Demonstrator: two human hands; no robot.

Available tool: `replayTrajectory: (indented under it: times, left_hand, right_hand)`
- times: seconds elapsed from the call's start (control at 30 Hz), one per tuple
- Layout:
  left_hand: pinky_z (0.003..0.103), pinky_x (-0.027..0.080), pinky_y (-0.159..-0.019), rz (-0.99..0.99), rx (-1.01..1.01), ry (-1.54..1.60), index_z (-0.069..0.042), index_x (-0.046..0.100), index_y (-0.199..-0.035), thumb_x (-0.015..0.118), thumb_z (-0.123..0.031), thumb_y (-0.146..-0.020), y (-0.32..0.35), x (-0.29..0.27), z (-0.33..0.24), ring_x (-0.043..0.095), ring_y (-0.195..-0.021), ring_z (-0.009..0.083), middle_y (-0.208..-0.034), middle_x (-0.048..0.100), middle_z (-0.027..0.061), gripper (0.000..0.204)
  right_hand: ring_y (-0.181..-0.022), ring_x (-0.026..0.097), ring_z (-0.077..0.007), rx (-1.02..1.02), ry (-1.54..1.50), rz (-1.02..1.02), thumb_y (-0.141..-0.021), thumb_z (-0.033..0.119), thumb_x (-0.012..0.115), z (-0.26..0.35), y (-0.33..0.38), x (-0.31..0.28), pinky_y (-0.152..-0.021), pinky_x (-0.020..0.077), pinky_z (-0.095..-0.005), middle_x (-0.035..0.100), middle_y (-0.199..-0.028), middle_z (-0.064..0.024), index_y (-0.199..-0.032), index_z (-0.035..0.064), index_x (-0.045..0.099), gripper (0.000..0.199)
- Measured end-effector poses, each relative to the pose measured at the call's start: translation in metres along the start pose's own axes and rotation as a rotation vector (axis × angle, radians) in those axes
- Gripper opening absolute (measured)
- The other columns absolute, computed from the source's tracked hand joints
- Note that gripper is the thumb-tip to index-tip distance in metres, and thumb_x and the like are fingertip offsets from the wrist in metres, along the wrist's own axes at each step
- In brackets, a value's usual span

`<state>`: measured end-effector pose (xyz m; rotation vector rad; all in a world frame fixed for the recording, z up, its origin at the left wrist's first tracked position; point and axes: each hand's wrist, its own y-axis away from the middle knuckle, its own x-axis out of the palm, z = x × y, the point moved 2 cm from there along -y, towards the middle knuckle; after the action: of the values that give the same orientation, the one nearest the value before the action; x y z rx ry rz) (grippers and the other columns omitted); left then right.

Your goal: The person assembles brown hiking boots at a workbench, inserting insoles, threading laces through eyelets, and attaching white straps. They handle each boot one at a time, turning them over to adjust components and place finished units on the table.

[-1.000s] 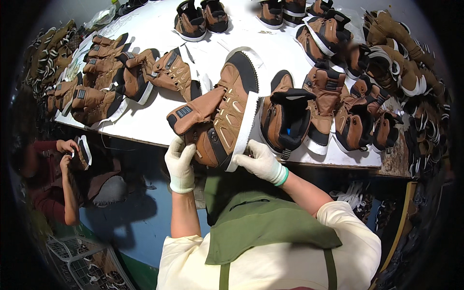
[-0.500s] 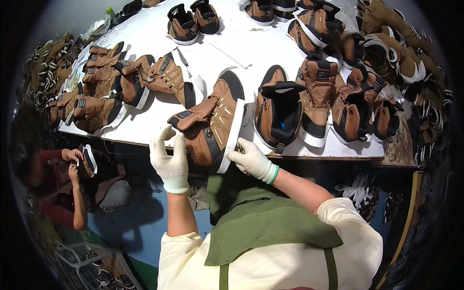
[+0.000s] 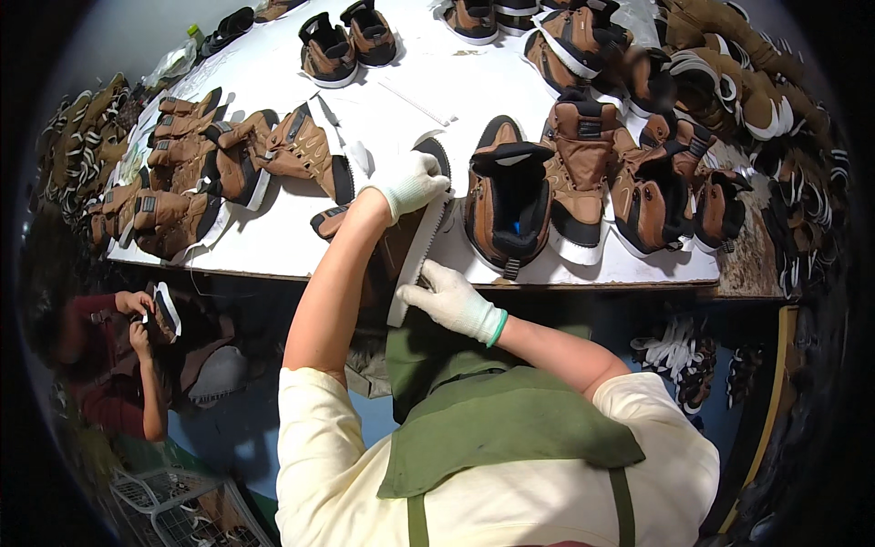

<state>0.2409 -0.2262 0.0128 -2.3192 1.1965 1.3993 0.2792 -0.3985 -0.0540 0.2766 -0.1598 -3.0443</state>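
Note:
A brown-and-black shoe with a white sole lies on its side at the table's front edge, its heel end jutting past it. In a white knitted glove, my left hand is closed over the toe end, fingers curled at the sole's edge. My left forearm crosses above the shoe and hides most of its upper; the tongue shows to the left. My right hand, gloved with a green cuff, is closed with thumb and fingers at the sole near the heel. Right beside stands an upright shoe, its dark opening facing me.
Several brown shoes crowd the table's left side; more stand at the right. A pair sits at the back. Shoe piles rise beyond the right edge. At lower left, a seated person holds a shoe.
My left hand has swung from open beside the shoe, up and right, onto its toe end. My right hand has shifted slightly down and left along with the shoe's heel.

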Motion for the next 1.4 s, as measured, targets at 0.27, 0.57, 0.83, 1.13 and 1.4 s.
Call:
replayTrajectory:
  times: [0.27, 0.57, 0.83, 1.13, 1.4]
  left_hand:
    - [0.029, 0.05, -0.077, -0.021, 0.148, 0.159, 0.002, 0.068, -0.099, 0.062, -0.015, -0.09, -0.006, 0.01, 0.018, 0.06, -0.078, 0.016, -0.086, 0.068, 0.009, 0.02]
    - [0.029, 0.049, -0.076, -0.113, 0.114, 0.244, 0.004, 0.065, -0.1, 0.059, -0.017, -0.094, 0.005, 0.007, 0.021, 0.059, -0.079, 0.0153, -0.085, 0.066, 0.009, 0.022]
    - [0.026, 0.048, -0.069, -0.143, 0.162, 0.343, 0.003, 0.064, -0.096, 0.058, -0.016, -0.094, 0.011, 0.008, 0.033, 0.055, -0.072, 0.0109, -0.079, 0.062, 0.0034, 0.02]
    - [0.024, 0.046, -0.064, -0.11, 0.115, 0.515, 0.003, 0.063, -0.095, 0.057, -0.017, -0.095, 0.022, 0.005, 0.035, 0.052, -0.07, 0.0076, -0.077, 0.059, 0.0, 0.021]
    - [0.023, 0.045, -0.065, -0.141, 0.141, 0.659, 0.001, 0.064, -0.096, 0.056, -0.022, -0.096, 0.029, 0.007, 0.037, 0.053, -0.073, 0.0068, -0.08, 0.06, 0.0009, 0.024]
  right_hand:
    - [-0.098, 0.064, -0.0403, 0.046, 0.185, 0.128, -0.088, 0.037, 0.062, 0.029, 0.023, -0.035, -0.087, 0.0485, -0.0443, 0.066, -0.101, -0.0236, -0.116, 0.0053, 0.056, 0.043]
    - [-0.078, 0.066, -0.0368, -0.235, 0.736, 0.005, -0.092, 0.027, 0.06, 0.021, 0.038, -0.036, -0.066, 0.0526, -0.0429, 0.066, -0.089, -0.0171, -0.111, 0.0058, 0.056, 0.029]
    - [-0.056, 0.057, -0.011, 0.208, -0.165, -0.041, -0.091, 0.028, 0.064, 0.005, 0.024, -0.034, -0.055, 0.0464, -0.0292, 0.056, -0.058, -0.0019, -0.086, 0.0026, 0.06, 0.026]
    - [-0.063, 0.062, -0.0184, -0.092, 0.149, -0.1, -0.086, 0.024, 0.071, 0.024, 0.056, -0.046, -0.065, 0.0497, -0.0301, 0.065, -0.072, -0.011, -0.088, 0.0038, 0.067, 0.02]
    - [-0.065, 0.047, -0.0007, 0.234, -0.358, -0.028, -0.1, 0.019, 0.051, 0.072, 0.061, -0.069, -0.06, 0.0429, -0.0154, 0.059, -0.086, 0.0013, -0.125, 0.0027, 0.056, 0.03]
